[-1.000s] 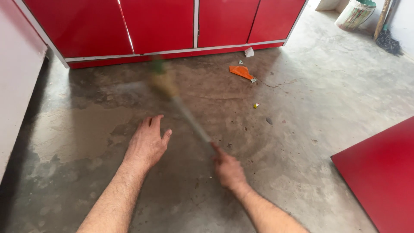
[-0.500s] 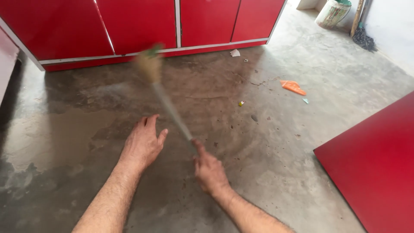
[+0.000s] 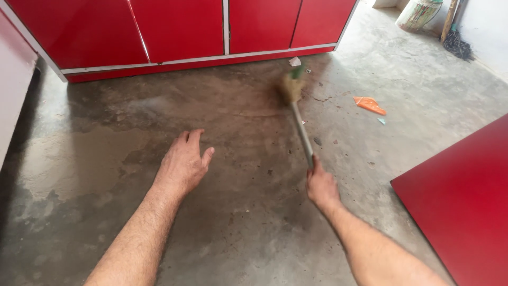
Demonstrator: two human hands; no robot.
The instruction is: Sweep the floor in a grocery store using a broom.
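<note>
**Desk:** What have you got in view? Count it off for me.

**Operator:** Two hands, both mine. My right hand (image 3: pixel 320 185) is wrapped around the near end of one small hand broom (image 3: pixel 296 114), fingers curled tight on its handle. The handle runs up and away from my fist, tilted slightly left, and the straw-coloured brush head at the far end is blurred, with a bit of green at its tip. I can't tell whether the bristles touch the concrete floor (image 3: pixel 106 159).

**Desk:** And the other hand?

**Operator:** My left hand (image 3: pixel 183 161) holds nothing. It's palm down over the floor, fingers extended and only loosely together, thumb out to the side. I can't tell if it presses on the concrete or hangs just above it. It's well apart from the broom.

**Desk:** What's around you?

**Operator:** One run of red cabinets (image 3: pixel 180 26) along the far edge; I count four door fronts with pale seams between them. One loose red panel (image 3: pixel 460 212) lies flat on the floor at my right, near my right forearm. Litter: one orange scrap (image 3: pixel 370 105) to the right of the brush head, one small white scrap (image 3: pixel 295 61) by the cabinet base, just beyond the brush head. In the far right corner, one pale bucket (image 3: pixel 418 13) and one dark-headed brush (image 3: pixel 456 42) leaning beside it.
</note>
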